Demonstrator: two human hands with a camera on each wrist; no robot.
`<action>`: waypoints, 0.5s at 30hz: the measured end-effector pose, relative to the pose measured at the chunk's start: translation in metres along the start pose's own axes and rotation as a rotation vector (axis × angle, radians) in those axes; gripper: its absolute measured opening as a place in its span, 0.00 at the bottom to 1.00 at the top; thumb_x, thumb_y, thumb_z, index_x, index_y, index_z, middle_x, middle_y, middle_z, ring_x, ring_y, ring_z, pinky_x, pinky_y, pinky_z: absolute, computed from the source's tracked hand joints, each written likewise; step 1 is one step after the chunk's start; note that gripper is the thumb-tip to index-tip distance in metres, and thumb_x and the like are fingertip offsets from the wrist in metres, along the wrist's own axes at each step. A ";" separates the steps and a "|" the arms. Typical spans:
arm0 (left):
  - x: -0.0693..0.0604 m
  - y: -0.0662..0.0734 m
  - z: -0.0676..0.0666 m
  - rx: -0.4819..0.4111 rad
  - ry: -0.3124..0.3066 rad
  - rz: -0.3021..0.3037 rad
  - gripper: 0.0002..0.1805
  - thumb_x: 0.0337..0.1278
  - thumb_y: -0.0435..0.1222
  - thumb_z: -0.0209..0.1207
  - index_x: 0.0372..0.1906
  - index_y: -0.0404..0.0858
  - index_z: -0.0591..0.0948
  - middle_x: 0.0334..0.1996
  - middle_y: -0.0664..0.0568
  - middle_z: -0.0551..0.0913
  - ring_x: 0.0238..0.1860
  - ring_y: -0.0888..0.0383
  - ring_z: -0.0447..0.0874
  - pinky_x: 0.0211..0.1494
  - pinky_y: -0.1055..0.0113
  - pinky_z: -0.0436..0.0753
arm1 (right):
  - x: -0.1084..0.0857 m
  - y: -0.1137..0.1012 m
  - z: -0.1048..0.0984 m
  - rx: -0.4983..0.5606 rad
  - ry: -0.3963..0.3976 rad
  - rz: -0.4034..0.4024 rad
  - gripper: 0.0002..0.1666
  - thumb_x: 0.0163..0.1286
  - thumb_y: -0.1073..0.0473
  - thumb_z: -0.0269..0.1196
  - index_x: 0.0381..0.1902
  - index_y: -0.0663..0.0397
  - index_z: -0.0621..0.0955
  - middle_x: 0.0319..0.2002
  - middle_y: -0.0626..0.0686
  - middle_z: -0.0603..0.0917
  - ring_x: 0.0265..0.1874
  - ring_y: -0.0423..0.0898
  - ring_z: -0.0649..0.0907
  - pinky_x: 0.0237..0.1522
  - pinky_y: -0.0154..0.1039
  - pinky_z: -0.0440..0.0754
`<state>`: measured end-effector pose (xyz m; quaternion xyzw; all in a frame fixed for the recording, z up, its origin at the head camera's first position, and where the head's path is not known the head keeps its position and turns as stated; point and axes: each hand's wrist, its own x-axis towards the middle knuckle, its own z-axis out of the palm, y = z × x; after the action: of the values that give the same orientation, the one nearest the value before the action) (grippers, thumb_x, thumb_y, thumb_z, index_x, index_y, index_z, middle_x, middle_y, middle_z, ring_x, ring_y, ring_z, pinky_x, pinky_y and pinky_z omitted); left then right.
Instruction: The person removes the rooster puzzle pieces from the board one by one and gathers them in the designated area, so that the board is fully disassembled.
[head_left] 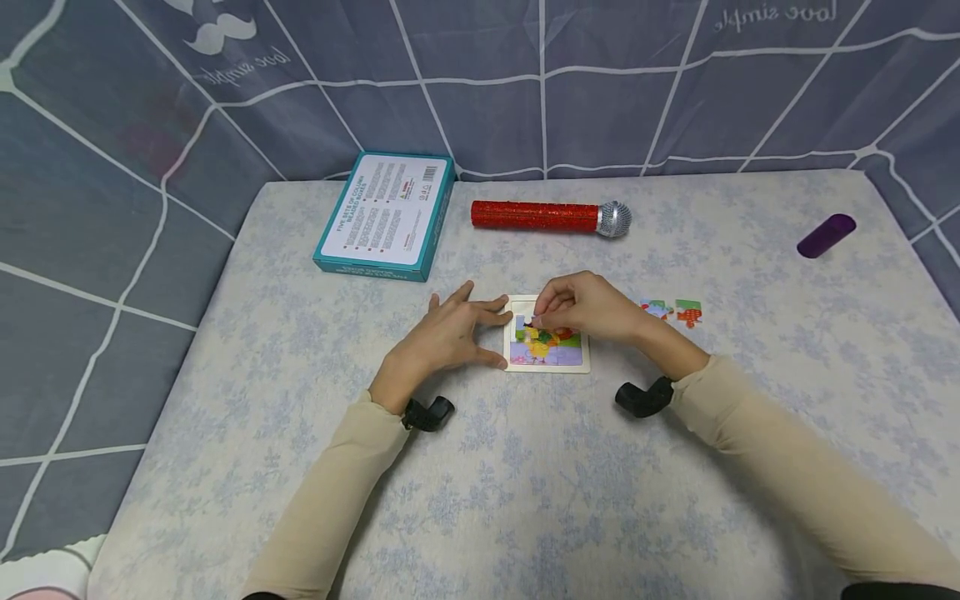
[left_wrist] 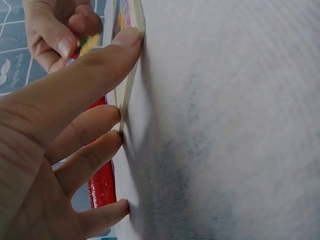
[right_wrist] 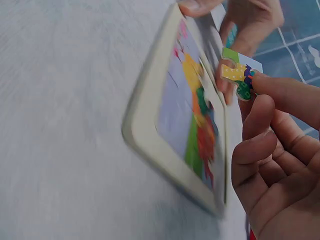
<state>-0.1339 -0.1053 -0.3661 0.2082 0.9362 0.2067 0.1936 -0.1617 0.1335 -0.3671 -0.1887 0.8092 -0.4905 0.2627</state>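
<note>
A puzzle board with a pale frame [head_left: 551,367] lies on the table in front of the person, partly filled with colourful pieces. My right hand [head_left: 592,310] is over its upper part; in the right wrist view that hand [right_wrist: 280,145] pinches a puzzle piece [right_wrist: 240,74] in yellow, green and blue between thumb and finger, above the board [right_wrist: 145,120]. At the board's left edge my left hand [head_left: 448,335] is spread, its thumb and fingertips touching the frame. In the left wrist view the left thumb [left_wrist: 107,60] rests on the frame's edge [left_wrist: 131,90], fingers extended.
Two puzzle pieces [head_left: 688,312] lie right of the board, partly beside the right wrist. Behind the board are a teal box [head_left: 386,212] and a red glittery microphone [head_left: 536,216]. A purple cylinder [head_left: 827,236] lies at the back right. A grey tiled-pattern curtain [head_left: 480,125] hangs behind the table.
</note>
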 end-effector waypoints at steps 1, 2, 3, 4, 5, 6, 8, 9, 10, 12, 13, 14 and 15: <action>0.000 0.000 0.000 0.000 0.001 0.000 0.41 0.40 0.50 0.77 0.65 0.49 0.76 0.71 0.61 0.65 0.77 0.39 0.43 0.67 0.26 0.41 | -0.002 0.001 -0.003 0.004 0.008 0.004 0.10 0.63 0.58 0.70 0.38 0.58 0.83 0.31 0.55 0.84 0.28 0.47 0.81 0.30 0.36 0.77; 0.000 0.000 0.000 0.001 0.001 0.001 0.41 0.41 0.50 0.76 0.65 0.49 0.76 0.71 0.61 0.65 0.77 0.39 0.43 0.67 0.26 0.41 | -0.005 0.002 -0.006 0.002 0.014 0.009 0.11 0.63 0.57 0.70 0.38 0.58 0.83 0.31 0.55 0.84 0.29 0.48 0.81 0.31 0.36 0.77; -0.001 0.000 0.000 0.002 0.001 0.002 0.41 0.41 0.50 0.76 0.66 0.49 0.76 0.71 0.61 0.65 0.77 0.39 0.43 0.67 0.26 0.41 | -0.008 0.004 -0.009 0.001 0.023 0.019 0.12 0.63 0.57 0.70 0.39 0.58 0.83 0.32 0.55 0.84 0.30 0.47 0.80 0.32 0.36 0.76; -0.001 0.001 0.000 0.001 0.002 0.005 0.41 0.41 0.50 0.76 0.66 0.49 0.76 0.71 0.60 0.65 0.76 0.38 0.43 0.67 0.26 0.41 | -0.011 0.006 -0.012 -0.004 0.031 0.032 0.12 0.63 0.56 0.70 0.39 0.58 0.83 0.33 0.55 0.85 0.30 0.46 0.80 0.32 0.35 0.76; -0.001 0.001 0.000 0.000 0.002 0.005 0.41 0.41 0.50 0.76 0.66 0.49 0.76 0.71 0.60 0.65 0.77 0.38 0.43 0.67 0.26 0.41 | -0.015 0.009 -0.015 -0.011 0.039 0.048 0.13 0.63 0.55 0.71 0.39 0.58 0.83 0.34 0.54 0.85 0.31 0.45 0.79 0.33 0.35 0.75; -0.001 0.001 0.000 -0.001 0.003 0.007 0.41 0.41 0.49 0.77 0.66 0.49 0.76 0.71 0.61 0.65 0.77 0.39 0.43 0.67 0.27 0.40 | -0.018 0.012 -0.018 -0.018 0.048 0.063 0.14 0.63 0.54 0.71 0.39 0.58 0.83 0.34 0.54 0.85 0.31 0.44 0.79 0.33 0.34 0.74; -0.001 0.000 0.000 -0.004 0.004 0.011 0.41 0.40 0.49 0.77 0.66 0.49 0.76 0.71 0.60 0.65 0.77 0.39 0.42 0.67 0.27 0.40 | -0.026 0.017 -0.024 -0.029 0.060 0.093 0.15 0.62 0.54 0.71 0.39 0.58 0.83 0.34 0.54 0.85 0.30 0.43 0.77 0.32 0.33 0.74; -0.001 0.000 0.000 -0.007 0.005 0.013 0.41 0.40 0.49 0.77 0.66 0.49 0.76 0.71 0.60 0.65 0.77 0.39 0.42 0.67 0.27 0.40 | -0.030 0.020 -0.027 -0.035 0.067 0.104 0.15 0.62 0.54 0.71 0.39 0.58 0.83 0.34 0.54 0.85 0.30 0.42 0.77 0.31 0.33 0.73; -0.002 0.001 0.000 -0.008 0.005 0.014 0.41 0.40 0.49 0.77 0.66 0.49 0.76 0.71 0.60 0.65 0.77 0.39 0.42 0.67 0.27 0.39 | -0.034 0.021 -0.030 -0.039 0.072 0.113 0.15 0.62 0.53 0.71 0.39 0.58 0.83 0.34 0.54 0.85 0.29 0.42 0.77 0.31 0.33 0.74; -0.002 0.001 0.000 -0.009 0.006 0.012 0.41 0.40 0.49 0.77 0.66 0.48 0.76 0.71 0.60 0.65 0.77 0.39 0.42 0.67 0.27 0.39 | -0.042 0.024 -0.035 -0.041 0.080 0.128 0.15 0.62 0.53 0.71 0.40 0.59 0.83 0.34 0.54 0.84 0.29 0.41 0.77 0.31 0.33 0.75; -0.002 0.001 0.000 -0.010 0.006 0.011 0.41 0.40 0.49 0.77 0.66 0.48 0.76 0.71 0.60 0.65 0.77 0.39 0.42 0.67 0.27 0.39 | -0.046 0.026 -0.038 -0.041 0.081 0.134 0.15 0.62 0.54 0.71 0.40 0.59 0.83 0.34 0.54 0.84 0.29 0.41 0.77 0.31 0.33 0.75; -0.002 0.001 0.000 -0.010 0.006 0.011 0.41 0.40 0.49 0.77 0.65 0.48 0.76 0.71 0.60 0.65 0.77 0.39 0.42 0.67 0.27 0.40 | -0.050 0.027 -0.041 -0.044 0.083 0.141 0.15 0.63 0.54 0.71 0.41 0.59 0.83 0.35 0.53 0.85 0.30 0.41 0.77 0.32 0.33 0.75; -0.002 0.001 0.000 -0.010 0.006 0.010 0.41 0.40 0.48 0.77 0.65 0.48 0.76 0.71 0.60 0.65 0.77 0.39 0.42 0.67 0.27 0.40 | -0.053 0.029 -0.044 -0.047 0.083 0.152 0.16 0.63 0.53 0.70 0.41 0.59 0.83 0.36 0.53 0.85 0.30 0.41 0.77 0.32 0.34 0.76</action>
<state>-0.1314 -0.1053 -0.3650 0.2112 0.9347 0.2129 0.1908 -0.1483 0.2069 -0.3634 -0.1125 0.8428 -0.4573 0.2606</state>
